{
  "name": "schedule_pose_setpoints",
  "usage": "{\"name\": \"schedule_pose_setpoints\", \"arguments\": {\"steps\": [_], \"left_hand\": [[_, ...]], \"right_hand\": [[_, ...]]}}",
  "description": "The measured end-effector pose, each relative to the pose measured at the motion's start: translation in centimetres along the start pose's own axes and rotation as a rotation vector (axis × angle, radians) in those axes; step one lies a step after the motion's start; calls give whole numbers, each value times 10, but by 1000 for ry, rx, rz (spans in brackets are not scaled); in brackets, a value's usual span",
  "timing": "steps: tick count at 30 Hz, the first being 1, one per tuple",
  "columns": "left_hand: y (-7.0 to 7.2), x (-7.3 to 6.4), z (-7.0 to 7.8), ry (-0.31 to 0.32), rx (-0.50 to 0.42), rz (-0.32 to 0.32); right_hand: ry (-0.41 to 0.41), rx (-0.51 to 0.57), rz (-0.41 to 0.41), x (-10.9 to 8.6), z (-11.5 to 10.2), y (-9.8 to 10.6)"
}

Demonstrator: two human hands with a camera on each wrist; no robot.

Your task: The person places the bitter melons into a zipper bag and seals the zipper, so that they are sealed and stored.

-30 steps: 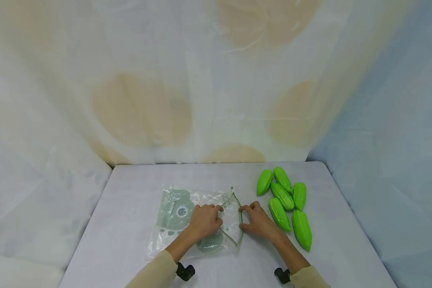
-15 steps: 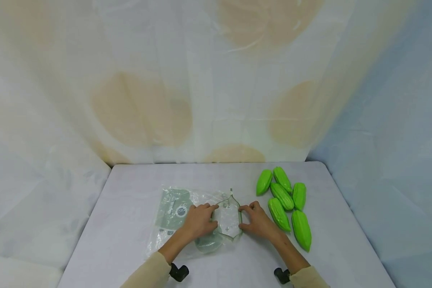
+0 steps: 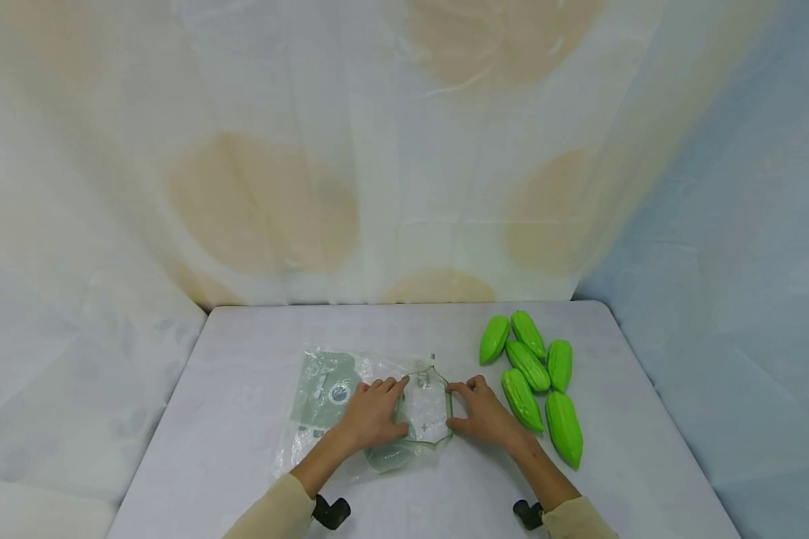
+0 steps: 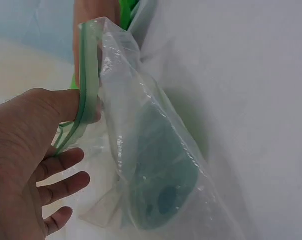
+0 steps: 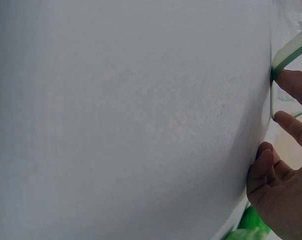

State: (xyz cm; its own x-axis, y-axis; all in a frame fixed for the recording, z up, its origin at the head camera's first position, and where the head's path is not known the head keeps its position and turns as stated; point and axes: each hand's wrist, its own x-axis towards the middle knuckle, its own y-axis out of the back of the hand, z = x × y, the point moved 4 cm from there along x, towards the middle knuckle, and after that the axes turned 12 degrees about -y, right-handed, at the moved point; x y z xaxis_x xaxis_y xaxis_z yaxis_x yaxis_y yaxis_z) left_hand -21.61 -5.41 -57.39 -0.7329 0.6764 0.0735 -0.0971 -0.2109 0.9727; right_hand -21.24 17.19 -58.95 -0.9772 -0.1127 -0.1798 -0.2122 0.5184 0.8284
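A clear zip-top bag (image 3: 326,389) with pale green print and a green zip strip (image 4: 87,60) lies on the table, its mouth spread wide toward the right. My left hand (image 3: 374,415) has thumb and forefinger set apart against the left edge of the mouth. In the left wrist view its thumb reaches behind the strip, and the other fingers are loosely spread. Opposite, my right hand (image 3: 482,412) touches the right edge with thumb and forefinger, also spread. The right wrist view shows those two fingertips at the green strip (image 5: 290,55), with the remaining fingers bent.
Several glossy green ridged gourds (image 3: 527,367) lie in a cluster right of my right hand, the closest one (image 3: 522,400) just beyond it. The white-covered table (image 3: 243,419) is enclosed by hanging sheets behind and at both sides. A black wrist camera (image 3: 332,513) sits below each sleeve.
My left hand has moved slightly left and its thumb and forefinger have spread, so the bag's mouth has gone from narrow to wide. My right hand stays in place.
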Motion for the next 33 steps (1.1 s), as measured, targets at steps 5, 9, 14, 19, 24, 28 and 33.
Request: {"name": "schedule_pose_setpoints", "arguments": {"steps": [5, 9, 14, 19, 24, 28, 33], "left_hand": [[9, 2, 6, -19, -22, 37], [15, 2, 8, -22, -59, 68], [16, 1, 6, -2, -163, 90], [17, -1, 5, 12, -214, 104], [14, -1, 5, 19, -199, 84], [8, -1, 5, 14, -181, 65], [2, 0, 5, 1, -167, 62]], "right_hand": [[-16, 3, -9, 1, 2, -1], [-17, 8, -13, 1, 3, -1], [-15, 8, -11, 2, 4, -2], [-19, -6, -23, 2, 6, -4], [-14, 1, -24, 3, 9, -6], [2, 8, -15, 4, 10, -8], [35, 2, 4, 4, 11, -9]]}}
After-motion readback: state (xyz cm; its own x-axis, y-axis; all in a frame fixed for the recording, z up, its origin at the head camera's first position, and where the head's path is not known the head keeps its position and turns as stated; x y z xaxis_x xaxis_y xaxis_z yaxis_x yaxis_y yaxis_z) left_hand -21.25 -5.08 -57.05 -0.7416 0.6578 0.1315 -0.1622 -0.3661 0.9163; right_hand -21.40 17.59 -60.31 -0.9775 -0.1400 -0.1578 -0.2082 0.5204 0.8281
